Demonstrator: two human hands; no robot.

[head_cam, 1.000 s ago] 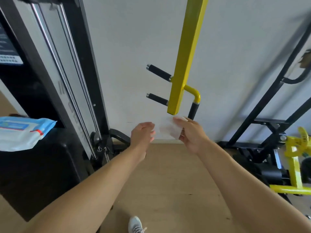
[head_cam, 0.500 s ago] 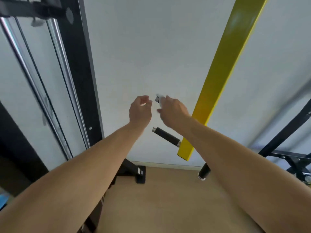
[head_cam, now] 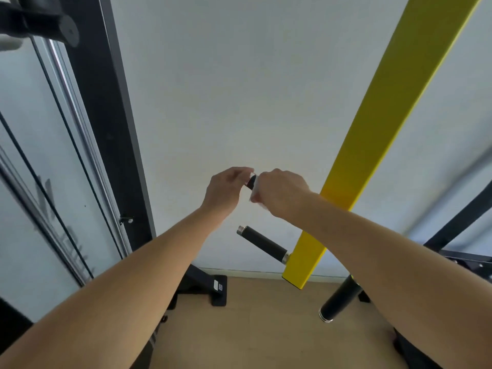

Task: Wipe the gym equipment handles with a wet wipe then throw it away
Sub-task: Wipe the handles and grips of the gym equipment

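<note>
- Right hand (head_cam: pixel 279 191) fingers wrapped around upper black handle (head_cam: pixel 251 181), white wipe (head_cam: pixel 255 194) pressed under them, edge poking out at palm.
- Left hand (head_cam: pixel 226 190) fingers loosely curled just beside handle tip, gripping nothing clear.
- Second handle (head_cam: pixel 262 243) below both hands, on yellow bar (head_cam: pixel 372 123).
- Third handle (head_cam: pixel 339 299) lower right.
</note>
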